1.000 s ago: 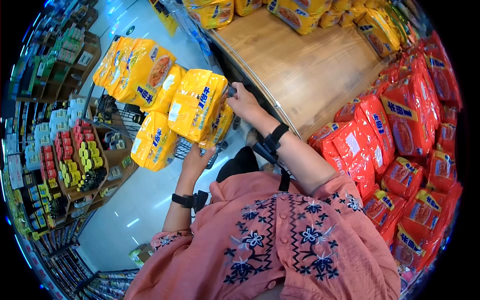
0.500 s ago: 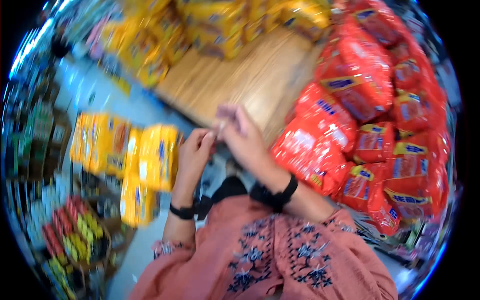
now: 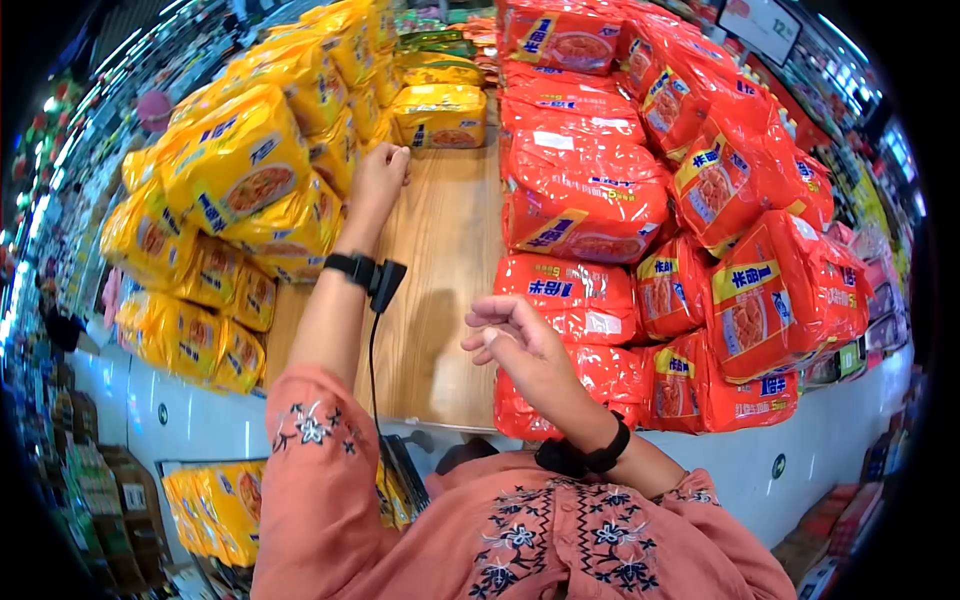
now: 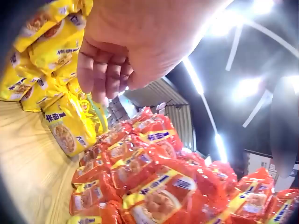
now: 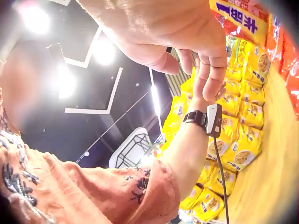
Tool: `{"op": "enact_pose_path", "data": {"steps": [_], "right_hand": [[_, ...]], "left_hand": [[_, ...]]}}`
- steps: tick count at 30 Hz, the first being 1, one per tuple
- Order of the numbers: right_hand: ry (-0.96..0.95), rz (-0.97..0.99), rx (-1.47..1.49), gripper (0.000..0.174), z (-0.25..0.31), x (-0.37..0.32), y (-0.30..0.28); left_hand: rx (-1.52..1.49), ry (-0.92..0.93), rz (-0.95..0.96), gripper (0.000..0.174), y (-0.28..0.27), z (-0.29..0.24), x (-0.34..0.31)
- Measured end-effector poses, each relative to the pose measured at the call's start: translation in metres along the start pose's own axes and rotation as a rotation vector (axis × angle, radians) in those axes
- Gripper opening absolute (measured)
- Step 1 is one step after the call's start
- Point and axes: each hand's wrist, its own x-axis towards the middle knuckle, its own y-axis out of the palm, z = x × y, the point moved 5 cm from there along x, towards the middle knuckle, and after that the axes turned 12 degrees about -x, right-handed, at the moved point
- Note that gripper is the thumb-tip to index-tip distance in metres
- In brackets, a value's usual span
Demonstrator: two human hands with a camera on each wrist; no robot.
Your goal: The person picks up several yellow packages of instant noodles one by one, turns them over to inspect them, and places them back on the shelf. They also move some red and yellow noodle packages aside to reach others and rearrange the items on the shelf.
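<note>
My left hand (image 3: pixel 382 180) reaches forward over the wooden display table (image 3: pixel 435 270), near a yellow multipack of instant noodles (image 3: pixel 440 115) at the far end. In the left wrist view the fingers (image 4: pixel 100 79) hang loosely curled, and nothing is in them. Closer to my body, the right hand (image 3: pixel 518 340) hovers above the table beside the red noodle multipacks (image 3: pixel 580 290). Its fingers are relaxed and spread, with nothing held, as the right wrist view also shows. Stacked yellow multipacks (image 3: pixel 240 165) rise to the left of my left forearm.
A shopping cart with yellow multipacks (image 3: pixel 215 510) stands at the lower left, below the table's edge. Red multipacks (image 3: pixel 785 300) are piled high along the right side. A price sign (image 3: pixel 760 28) hangs at the back right. A cable (image 3: pixel 373 375) runs from the left wrist camera.
Both hands have left the cart, where the left touched a yellow multipack and the right was at the handle. After coming close together, they are now apart over the table. The view has turned toward the display.
</note>
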Motion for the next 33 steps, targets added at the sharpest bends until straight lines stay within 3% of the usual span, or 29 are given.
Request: {"op": "enact_pose_path", "data": {"steps": [7, 8, 11, 15, 16, 23, 26, 33], "right_hand": [[0.129, -0.078, -0.05, 0.03, -0.019, 0.018, -0.021], [0.158, -0.084, -0.052, 0.03, -0.02, 0.02, -0.023], [0.206, -0.094, -0.045, 0.03, -0.029, 0.027, -0.025], [0.261, -0.098, 0.0, 0.032, -0.034, 0.031, -0.028], [0.279, -0.105, 0.008, 0.032, -0.034, 0.031, -0.029], [0.331, -0.117, -0.009, 0.031, -0.036, 0.04, -0.039], [0.34, -0.093, -0.012, 0.029, -0.043, 0.044, -0.038], [0.348, -0.083, 0.002, 0.028, -0.045, 0.046, -0.038]], "left_hand": [[0.504, 0.188, -0.128, 0.031, 0.053, 0.058, 0.123], [0.482, 0.106, -0.076, 0.035, 0.06, 0.068, 0.138], [0.543, 0.137, -0.062, 0.039, 0.083, 0.094, 0.173], [0.471, -0.13, 0.093, 0.046, 0.103, 0.098, 0.195], [0.539, -0.041, 0.07, 0.044, 0.106, 0.106, 0.203], [0.537, 0.01, 0.031, 0.035, 0.12, 0.121, 0.221], [0.579, 0.134, -0.004, 0.027, 0.12, 0.134, 0.231], [0.642, 0.271, -0.046, 0.017, 0.117, 0.122, 0.219]]}}
